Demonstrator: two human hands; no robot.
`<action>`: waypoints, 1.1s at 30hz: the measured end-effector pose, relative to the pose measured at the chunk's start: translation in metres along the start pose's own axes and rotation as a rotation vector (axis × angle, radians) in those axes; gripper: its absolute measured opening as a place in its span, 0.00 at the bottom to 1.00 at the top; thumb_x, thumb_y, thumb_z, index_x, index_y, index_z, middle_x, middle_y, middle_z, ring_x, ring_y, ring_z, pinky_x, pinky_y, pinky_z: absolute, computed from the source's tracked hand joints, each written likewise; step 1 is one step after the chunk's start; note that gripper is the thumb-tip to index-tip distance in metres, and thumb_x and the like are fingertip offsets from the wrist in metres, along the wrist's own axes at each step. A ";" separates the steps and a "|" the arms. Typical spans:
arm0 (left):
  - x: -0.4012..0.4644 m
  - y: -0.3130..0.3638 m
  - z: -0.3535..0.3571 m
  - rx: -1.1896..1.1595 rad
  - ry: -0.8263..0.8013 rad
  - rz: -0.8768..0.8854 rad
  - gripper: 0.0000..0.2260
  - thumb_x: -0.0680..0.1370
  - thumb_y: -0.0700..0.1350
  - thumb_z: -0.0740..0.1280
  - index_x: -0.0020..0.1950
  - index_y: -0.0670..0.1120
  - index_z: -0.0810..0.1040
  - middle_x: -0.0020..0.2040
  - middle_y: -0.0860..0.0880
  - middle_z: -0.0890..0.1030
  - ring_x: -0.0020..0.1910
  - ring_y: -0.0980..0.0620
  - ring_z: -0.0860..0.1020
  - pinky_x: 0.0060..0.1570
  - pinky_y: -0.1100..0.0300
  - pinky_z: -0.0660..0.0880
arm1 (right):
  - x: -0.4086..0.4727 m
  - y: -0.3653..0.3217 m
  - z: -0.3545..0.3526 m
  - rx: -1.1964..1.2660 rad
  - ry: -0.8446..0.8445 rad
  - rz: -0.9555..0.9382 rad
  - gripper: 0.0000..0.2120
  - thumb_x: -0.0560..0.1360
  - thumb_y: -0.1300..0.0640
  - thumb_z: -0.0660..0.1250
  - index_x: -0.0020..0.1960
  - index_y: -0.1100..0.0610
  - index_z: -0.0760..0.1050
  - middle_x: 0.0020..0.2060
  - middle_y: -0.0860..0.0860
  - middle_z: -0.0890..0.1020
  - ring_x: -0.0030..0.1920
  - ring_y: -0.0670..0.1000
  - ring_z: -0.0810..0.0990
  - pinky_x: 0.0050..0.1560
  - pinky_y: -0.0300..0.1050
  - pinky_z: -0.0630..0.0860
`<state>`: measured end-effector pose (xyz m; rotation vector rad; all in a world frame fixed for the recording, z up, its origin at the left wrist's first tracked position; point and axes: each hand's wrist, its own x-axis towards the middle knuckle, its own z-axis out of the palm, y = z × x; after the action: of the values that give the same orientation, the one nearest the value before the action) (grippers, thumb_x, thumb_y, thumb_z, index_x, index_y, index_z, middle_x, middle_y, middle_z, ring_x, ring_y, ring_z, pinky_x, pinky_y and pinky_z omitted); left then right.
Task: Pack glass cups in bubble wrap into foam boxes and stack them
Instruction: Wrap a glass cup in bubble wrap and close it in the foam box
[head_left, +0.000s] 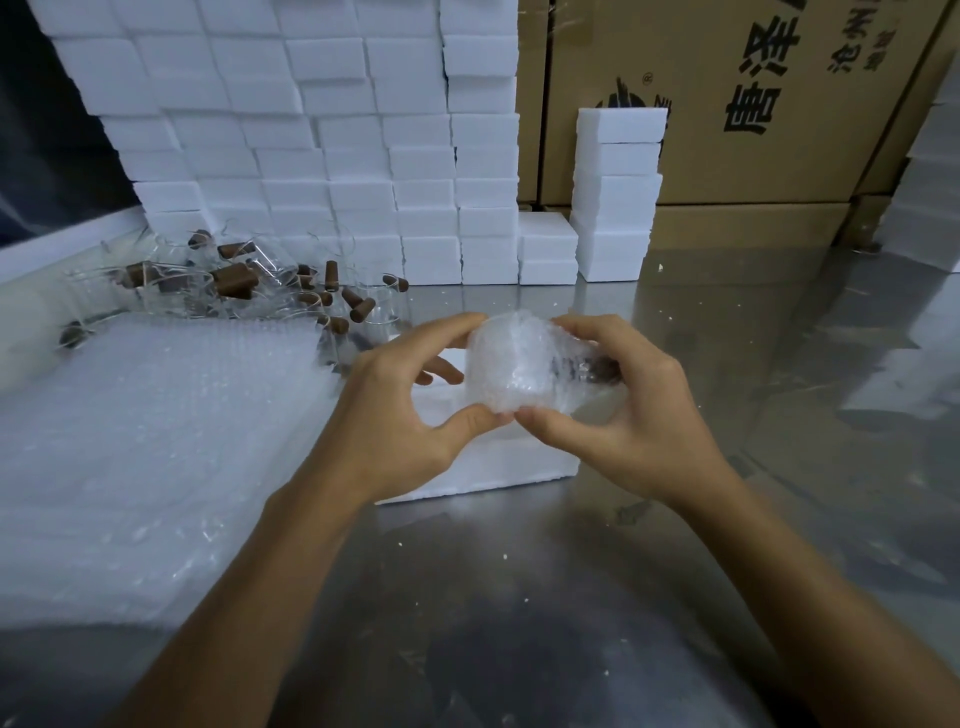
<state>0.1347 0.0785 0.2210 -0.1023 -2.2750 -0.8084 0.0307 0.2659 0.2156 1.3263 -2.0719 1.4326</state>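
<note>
Head view: both hands (519, 415) grip wrapped cup (511, 364); carton (727, 104) reads "唐泽".

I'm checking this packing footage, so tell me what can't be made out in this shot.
- Head view: the cup inside the bubble-wrap bundle, veiled by wrap and both hands, left hand and right hand.
- The open foam box interior, hidden behind hands and bundle.
- The count of loose glass cups, a tangled transparent pile.
- Carton print, cut off by the top edge.
</note>
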 end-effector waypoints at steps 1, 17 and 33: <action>0.000 0.001 0.000 -0.012 -0.010 -0.015 0.32 0.67 0.57 0.76 0.70 0.54 0.74 0.59 0.61 0.79 0.49 0.57 0.80 0.50 0.59 0.78 | 0.000 0.001 -0.001 0.039 -0.001 0.040 0.28 0.65 0.50 0.81 0.62 0.55 0.76 0.50 0.43 0.80 0.47 0.40 0.79 0.46 0.29 0.72; -0.009 -0.041 0.018 -0.209 0.106 -0.560 0.26 0.79 0.64 0.48 0.61 0.53 0.78 0.59 0.57 0.76 0.60 0.58 0.73 0.58 0.65 0.65 | -0.006 0.002 0.016 0.197 0.110 0.246 0.25 0.64 0.46 0.81 0.56 0.49 0.74 0.47 0.43 0.82 0.44 0.44 0.83 0.40 0.34 0.77; -0.006 -0.016 0.014 -0.218 0.144 -0.270 0.21 0.74 0.66 0.59 0.58 0.56 0.78 0.53 0.57 0.82 0.56 0.58 0.79 0.59 0.55 0.74 | -0.008 0.000 0.018 0.102 0.118 0.168 0.27 0.64 0.47 0.81 0.57 0.49 0.72 0.50 0.44 0.78 0.45 0.43 0.79 0.42 0.31 0.74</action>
<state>0.1261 0.0751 0.2006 0.1630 -2.0849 -1.1650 0.0393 0.2547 0.2023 1.0956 -2.0990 1.6651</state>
